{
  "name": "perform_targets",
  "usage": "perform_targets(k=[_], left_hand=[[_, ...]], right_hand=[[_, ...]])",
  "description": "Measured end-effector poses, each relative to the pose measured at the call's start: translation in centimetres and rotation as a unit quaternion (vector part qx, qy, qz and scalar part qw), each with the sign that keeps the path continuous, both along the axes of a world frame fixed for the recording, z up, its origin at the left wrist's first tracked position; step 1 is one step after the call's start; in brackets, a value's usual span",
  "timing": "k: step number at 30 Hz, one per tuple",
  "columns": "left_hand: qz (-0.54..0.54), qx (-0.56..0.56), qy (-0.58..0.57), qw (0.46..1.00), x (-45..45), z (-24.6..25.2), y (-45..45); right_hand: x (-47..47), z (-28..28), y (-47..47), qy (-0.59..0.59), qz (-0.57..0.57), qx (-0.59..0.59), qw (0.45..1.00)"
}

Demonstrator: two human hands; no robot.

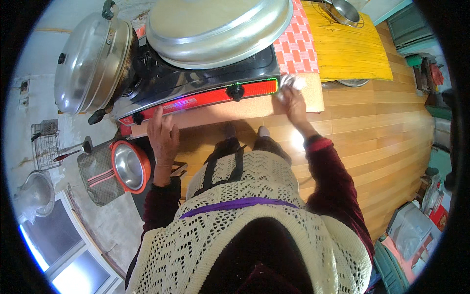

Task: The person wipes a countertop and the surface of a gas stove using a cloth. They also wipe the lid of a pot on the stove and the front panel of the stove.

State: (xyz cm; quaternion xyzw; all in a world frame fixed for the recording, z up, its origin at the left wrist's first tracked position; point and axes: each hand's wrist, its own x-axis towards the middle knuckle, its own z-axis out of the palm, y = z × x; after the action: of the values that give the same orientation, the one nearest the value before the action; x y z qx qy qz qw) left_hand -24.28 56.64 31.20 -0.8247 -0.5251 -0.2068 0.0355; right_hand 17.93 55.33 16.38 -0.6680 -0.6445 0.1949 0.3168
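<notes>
My right hand (295, 104) is closed on a crumpled white cloth or tissue (292, 83) at the right end of a two-burner gas stove (205, 79), over the counter edge. My left hand (163, 137) is at the stove's red front panel (216, 95), fingertips at its lower edge near the left knob (138, 118); nothing shows in it. The other black knob (235, 91) lies between my hands. A large metal lid or basin (220, 33) covers much of the stove top. A lidded metal pot (91, 66) stands on the left burner.
A red-and-white patterned cover (297, 44) lies right of the stove, beside a yellow board or mat (349, 47) bearing a small pan (345, 13). Near my left forearm is an orange-rimmed metal bowl (128, 167). A ladle (86, 147) and wire rack (46, 147) hang on the left wall.
</notes>
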Motion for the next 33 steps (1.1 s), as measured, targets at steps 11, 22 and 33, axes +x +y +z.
perform_targets(k=[11,22,33], left_hand=[[0.064,-0.139,0.01,0.988,-2.5,-2.4,-5.5],[0.061,-0.162,0.004,0.985,-3.5,-4.4,-7.9],[0.11,-0.225,-0.015,0.968,-5.3,-7.6,-11.6]], right_hand=[[1.7,9.2,6.8,-0.045,0.062,0.086,0.993],[-8.6,7.9,8.6,-0.244,0.08,0.038,0.966],[4.7,4.0,0.0,0.055,-0.042,-0.091,0.993]])
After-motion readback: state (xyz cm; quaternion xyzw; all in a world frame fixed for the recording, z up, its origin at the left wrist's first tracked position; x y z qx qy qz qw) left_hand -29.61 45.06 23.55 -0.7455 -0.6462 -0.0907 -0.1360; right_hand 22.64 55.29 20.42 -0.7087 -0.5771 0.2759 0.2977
